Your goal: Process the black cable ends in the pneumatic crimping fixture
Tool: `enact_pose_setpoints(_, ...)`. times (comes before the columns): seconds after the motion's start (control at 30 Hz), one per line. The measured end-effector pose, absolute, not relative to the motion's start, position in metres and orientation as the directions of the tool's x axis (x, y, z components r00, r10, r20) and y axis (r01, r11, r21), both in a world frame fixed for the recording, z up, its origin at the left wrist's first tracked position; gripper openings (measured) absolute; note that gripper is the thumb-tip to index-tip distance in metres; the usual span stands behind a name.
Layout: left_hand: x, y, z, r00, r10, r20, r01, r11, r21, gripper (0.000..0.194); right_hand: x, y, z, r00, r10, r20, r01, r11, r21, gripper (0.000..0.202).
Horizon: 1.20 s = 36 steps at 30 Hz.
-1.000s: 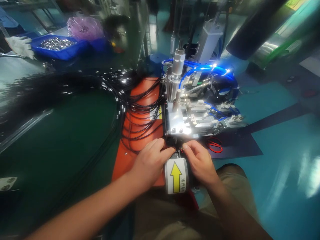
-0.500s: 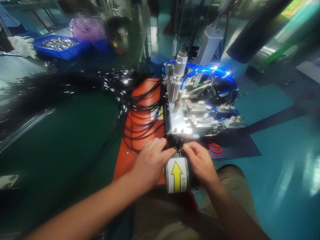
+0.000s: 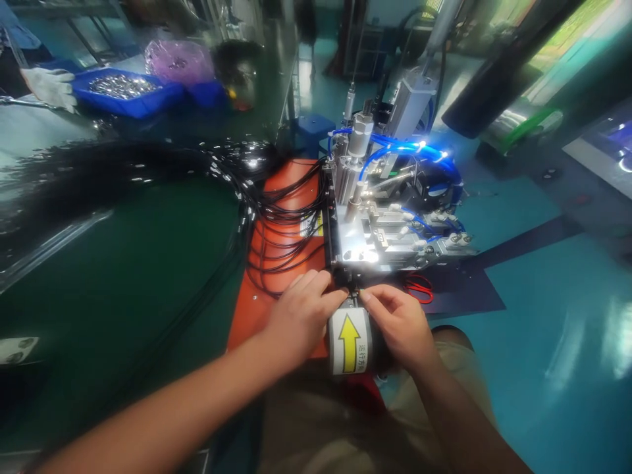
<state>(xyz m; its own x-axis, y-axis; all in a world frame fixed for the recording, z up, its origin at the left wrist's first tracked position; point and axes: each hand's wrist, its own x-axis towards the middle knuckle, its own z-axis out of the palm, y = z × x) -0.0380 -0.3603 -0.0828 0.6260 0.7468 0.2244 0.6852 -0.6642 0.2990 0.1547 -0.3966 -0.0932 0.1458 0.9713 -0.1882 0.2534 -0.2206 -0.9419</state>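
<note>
My left hand (image 3: 302, 315) is closed at the near end of the machine's black rail (image 3: 332, 227), thumb pointing right. What its curled fingers hold is hidden. Opposite it, my right hand (image 3: 401, 324) pinches thumb and forefinger at the same spot, on something too small to make out. The fingertips of both hands almost meet. Just below them sits a rounded housing with a white label (image 3: 348, 342) bearing a yellow arrow. Beyond the hands stands the metal machine (image 3: 375, 230) with its cylinders and blue air tubes (image 3: 395, 146).
Black cables (image 3: 281, 214) trail across the orange base plate (image 3: 241, 322) from a large bundle (image 3: 99, 161) on the left. Red-handled scissors (image 3: 419, 288) lie right of the hands. A blue tray (image 3: 123, 92) of metal parts and a white glove (image 3: 52, 89) are at the back left.
The view has shifted slightly. My right fingertips have moved a little closer to my left thumb, and a small reddish bit near them shows less. My left hand stays in place at the rail.
</note>
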Motion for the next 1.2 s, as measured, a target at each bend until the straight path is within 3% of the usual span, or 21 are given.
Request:
enact_pose_setpoints(0.37,-0.039,-0.359,-0.082,0.624,0.737,0.259,0.677,-0.676,0.292,0.030,0.151,-0.393,-0.086,0.172,0.983,-0.067,0.445,-0.138,-0.885,0.028)
enact_pose_setpoints(0.7,-0.039,-0.360,-0.082,0.630,0.739,0.238,0.673,-0.673,0.308,0.032,0.151,-0.393,-0.093,0.159,0.981,-0.112,0.316,-0.158,-0.936,0.028)
enact_pose_setpoints(1.2,-0.039,-0.359,-0.083,0.617,0.746,0.251,0.660,-0.665,0.351,0.029,0.158,-0.394,-0.099,0.072,0.993,-0.096,0.283,-0.112,-0.953,0.025)
